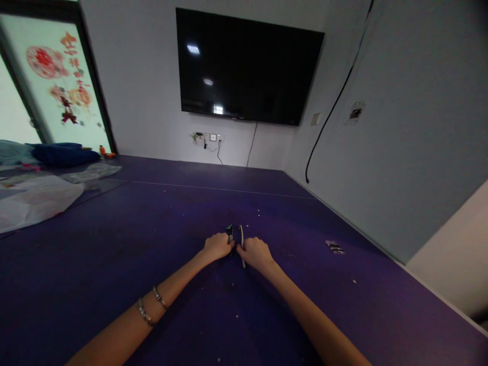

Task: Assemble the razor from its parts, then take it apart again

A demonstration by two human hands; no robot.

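Closed around a small dark and silver razor (230, 233) is my left hand (218, 246), with the razor's angled head pointing up and away from me. My right hand (257, 252) grips a slim white toothbrush (241, 236); its head sticks out above the fingers and the handle's end shows below. Both hands are close together over the purple surface (183, 305), with a narrow gap between the two objects. The fingers hide the middle of each object.
A black television (247, 66) hangs on the far wall above sockets (212, 137) and cables. A black cable (335, 101) dangles along the right wall. Crumpled plastic sheeting (41, 198) and blue fabric (64, 154) lie at left; a small packet (335, 247) lies at right.
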